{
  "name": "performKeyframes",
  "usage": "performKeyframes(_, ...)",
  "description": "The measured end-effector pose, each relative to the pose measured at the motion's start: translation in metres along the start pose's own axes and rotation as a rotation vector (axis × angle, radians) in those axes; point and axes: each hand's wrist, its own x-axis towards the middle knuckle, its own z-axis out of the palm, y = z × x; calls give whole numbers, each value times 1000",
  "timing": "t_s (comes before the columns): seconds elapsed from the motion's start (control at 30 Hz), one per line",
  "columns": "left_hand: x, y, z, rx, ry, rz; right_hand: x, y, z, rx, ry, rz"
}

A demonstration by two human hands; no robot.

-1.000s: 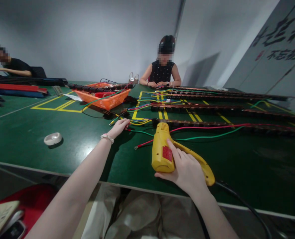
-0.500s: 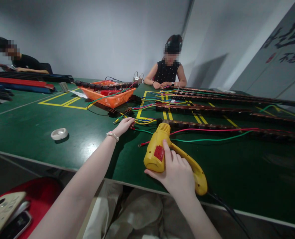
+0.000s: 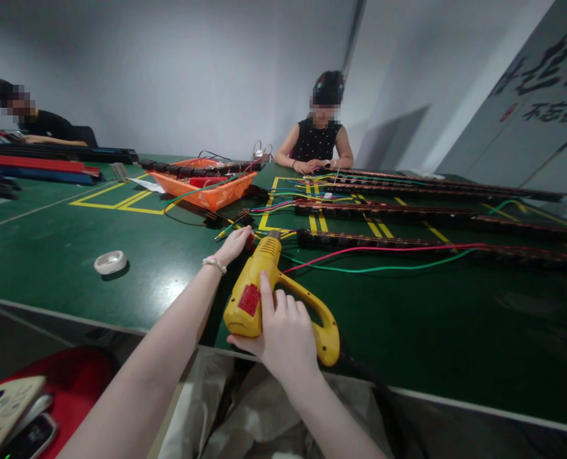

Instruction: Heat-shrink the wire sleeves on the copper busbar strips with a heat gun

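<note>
The right hand [image 3: 283, 325] is wrapped around the body of a yellow plastic heat gun [image 3: 257, 290] with a looped handle and a red label. The gun lies low over the table edge, just in front of the person. Its short metal nozzle [image 3: 272, 234] points away and sits right beside the left hand [image 3: 235, 244]. That hand lies palm down with its fingers drawn together over the ends of thin insulated wires [image 3: 360, 252] in red and green. Whether it actually pinches one is hard to make out.

The step in hand looks like heating a wire end. With the nozzle this close, steady aim and fingertips kept out of the hot air matter most.

Under both hands is a glossy green table mat [image 3: 120, 299]. A white tape roll [image 3: 110, 261] lies left of the left hand, and an orange plastic mesh basket [image 3: 206, 188] sits beyond it.
</note>
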Motion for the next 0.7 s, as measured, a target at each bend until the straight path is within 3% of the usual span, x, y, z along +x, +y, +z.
performKeyframes(0.3,-2,5,-5,86,88,36,5,-18,9,54,18,-100)
performKeyframes(0.7,-1,4,-7,131,87,63,0,9,1,160,-26,-199)
